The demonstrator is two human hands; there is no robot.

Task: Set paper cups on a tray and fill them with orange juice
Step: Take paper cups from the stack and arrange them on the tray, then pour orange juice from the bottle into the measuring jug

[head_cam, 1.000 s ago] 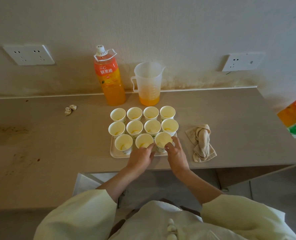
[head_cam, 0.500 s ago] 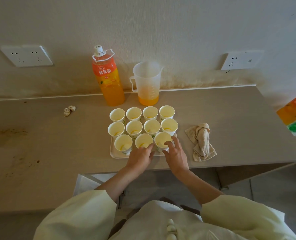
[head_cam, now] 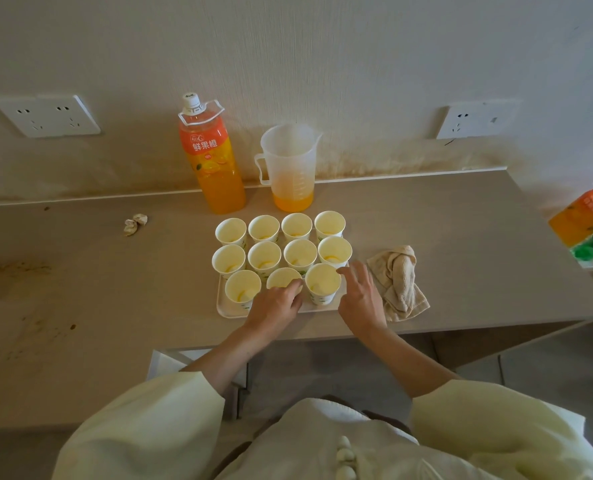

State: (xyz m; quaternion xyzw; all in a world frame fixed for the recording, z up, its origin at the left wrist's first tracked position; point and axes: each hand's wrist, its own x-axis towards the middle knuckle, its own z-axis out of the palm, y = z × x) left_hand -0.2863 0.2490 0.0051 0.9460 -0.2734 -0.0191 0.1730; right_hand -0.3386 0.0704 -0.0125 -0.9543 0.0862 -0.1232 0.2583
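L hand (head_cam: 277, 301) curled on front-mid cup (head_cam: 283, 278) at rim, R hand (head_cam: 360, 295) open w/ fingers spread, holding nothing, just beside front-R cup (head_cam: 323, 284); 11 cups on tray (head_cam: 226, 308), each w/ little juice; paper walls thin, light, crushable, so grip low on sides, gently.

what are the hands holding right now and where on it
The left hand grips the middle front-row paper cup at its near rim and side. The right hand is open beside the tray, holding nothing.
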